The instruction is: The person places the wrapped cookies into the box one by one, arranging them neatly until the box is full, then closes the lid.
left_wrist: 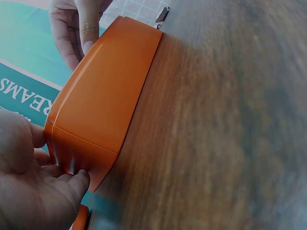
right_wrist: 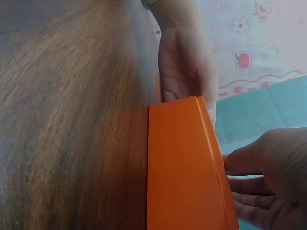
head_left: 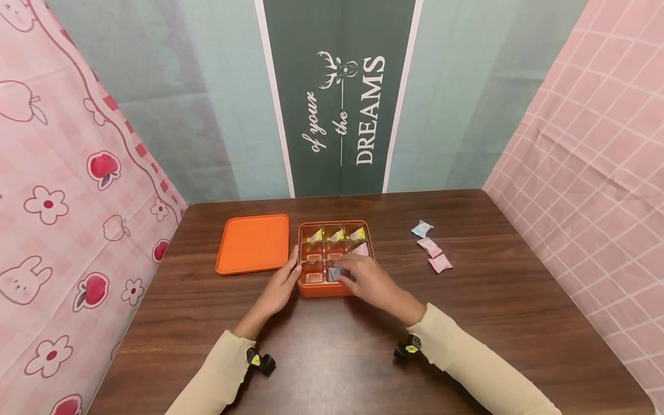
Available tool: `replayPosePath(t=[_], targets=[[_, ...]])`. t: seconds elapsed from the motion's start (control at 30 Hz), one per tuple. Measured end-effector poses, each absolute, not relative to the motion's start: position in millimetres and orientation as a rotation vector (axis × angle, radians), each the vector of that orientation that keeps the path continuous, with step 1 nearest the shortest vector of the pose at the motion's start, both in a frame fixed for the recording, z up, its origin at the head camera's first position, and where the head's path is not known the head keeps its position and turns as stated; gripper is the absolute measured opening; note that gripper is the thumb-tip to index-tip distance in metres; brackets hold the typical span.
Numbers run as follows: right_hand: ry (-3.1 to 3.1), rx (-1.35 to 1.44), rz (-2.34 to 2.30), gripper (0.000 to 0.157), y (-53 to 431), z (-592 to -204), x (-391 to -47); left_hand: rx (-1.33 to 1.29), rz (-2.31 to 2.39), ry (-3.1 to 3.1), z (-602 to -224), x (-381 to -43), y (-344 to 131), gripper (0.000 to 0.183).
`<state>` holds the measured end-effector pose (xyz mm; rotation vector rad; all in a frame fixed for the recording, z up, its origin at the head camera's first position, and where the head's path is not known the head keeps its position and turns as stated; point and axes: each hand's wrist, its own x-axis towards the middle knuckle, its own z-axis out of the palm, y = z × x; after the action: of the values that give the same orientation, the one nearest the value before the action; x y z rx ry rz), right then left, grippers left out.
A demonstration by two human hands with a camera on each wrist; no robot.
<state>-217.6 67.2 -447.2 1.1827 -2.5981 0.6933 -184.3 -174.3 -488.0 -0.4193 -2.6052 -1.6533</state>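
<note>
An orange box point(head_left: 325, 291) with several compartments stands on the table. My left hand point(head_left: 280, 285) rests against its left side, and the fingertips touch the orange wall in the left wrist view. My right hand point(head_left: 370, 282) reaches over the front right part, thumb and fingers apart. Beside its fingertips a blue wrapped candy point(head_left: 334, 274) lies in the front middle compartment. Yellow wrapped candies point(head_left: 336, 235) fill the back row. A pink wrapped candy point(head_left: 361, 249) shows in the right middle compartment. The front right compartment is hidden under my right hand; the box wall hides its fingertips in the right wrist view.
An orange square lid point(head_left: 254, 244) lies left of the box. To the right, a light blue candy point(head_left: 422, 228) and two pink candies point(head_left: 429, 247) lie on the wooden table point(head_left: 332, 357). Cloth hangs along the back and both sides.
</note>
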Motion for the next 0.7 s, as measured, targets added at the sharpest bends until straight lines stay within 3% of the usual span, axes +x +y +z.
replayPosePath(t=[0.33, 0.7], targets=[[-2.614, 1.178, 0.679, 0.025, 67.9, -447.1, -216.2, -0.422, -1.647, -2.655, -453.9, -168.9, -167.9, 0.055], [-2.59, 1.173, 0.694, 0.024, 70.7, -446.4, -217.3, -0.412, -1.644, -2.609, -488.6, -184.7, -173.6, 0.054]])
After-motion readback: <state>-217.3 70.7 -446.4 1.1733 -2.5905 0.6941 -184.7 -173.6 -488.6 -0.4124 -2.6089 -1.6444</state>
